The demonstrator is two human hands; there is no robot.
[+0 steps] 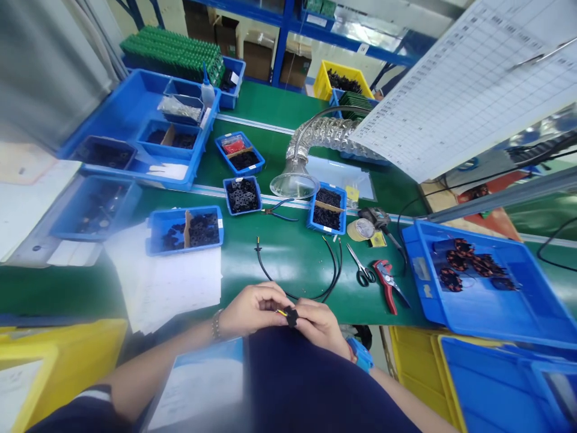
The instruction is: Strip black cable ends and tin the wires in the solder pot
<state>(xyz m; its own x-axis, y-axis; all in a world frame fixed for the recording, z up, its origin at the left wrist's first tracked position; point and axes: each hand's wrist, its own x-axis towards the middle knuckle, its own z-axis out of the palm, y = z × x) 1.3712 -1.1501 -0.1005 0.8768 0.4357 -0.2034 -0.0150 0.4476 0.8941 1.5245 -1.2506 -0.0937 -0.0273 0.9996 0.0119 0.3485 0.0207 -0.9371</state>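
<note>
Both hands are closed in front of the body over one small job: the left hand (252, 310) and the right hand (321, 328) curl inward and grip a small black star-shaped part (291, 316) between them, fingers wrapped close so that much of it is hidden. A yellow-tipped wire (281, 312) shows at the part's left side, held in the left hand's fingertips; whether it is seated in the part or only lying against it cannot be told from this view. The work in hand is this close handling of wire and part, held just above the near edge of the green bench (288, 258). Directly beyond the part, a black cable (260, 264) lies loose on the bench, its stripped ends pointing away. Further off to the right of the part are scissors (360, 267) and a red-handled cable cutter (385, 282), and beyond those a blue tray (424, 270) holds coiled black-and-orange parts (457, 261). Straight ahead of the part, past the cable, blue-handled pliers (279, 210) lie beside a blue bin (327, 231) of black pieces, under a fume extractor hood (294, 180).
</note>
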